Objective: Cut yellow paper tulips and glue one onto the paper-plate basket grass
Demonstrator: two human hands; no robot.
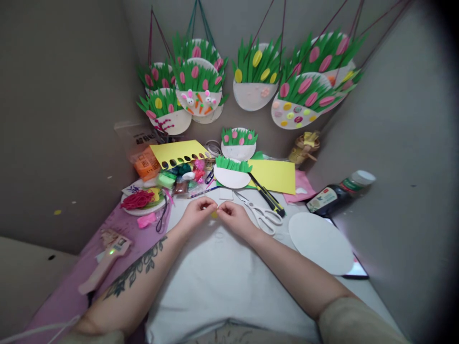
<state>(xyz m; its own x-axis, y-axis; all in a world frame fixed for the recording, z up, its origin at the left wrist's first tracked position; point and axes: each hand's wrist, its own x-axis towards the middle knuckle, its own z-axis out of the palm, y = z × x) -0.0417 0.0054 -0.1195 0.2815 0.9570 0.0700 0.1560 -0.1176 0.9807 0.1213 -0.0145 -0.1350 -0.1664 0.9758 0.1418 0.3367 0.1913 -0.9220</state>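
My left hand [201,211] and my right hand [232,215] meet over the white cloth, fingers pinched and fingertips almost touching. Between them a small yellow piece [214,215], perhaps paper, shows just below the fingertips; its shape is mostly hidden. Just beyond the hands lies a half-plate pocket with green paper grass [233,173]. To the right of my right hand are white-handled scissors [263,215] and a black and yellow utility knife [267,195].
Yellow card sheets [274,176] and bagged coloured clay [186,177] lie behind. At left are a glue gun [107,260] and pink yarn [138,199]. At right a white oval disc [319,241] lies near a dark bottle [332,193]. Decorated plate pockets [256,95] hang on the wall.
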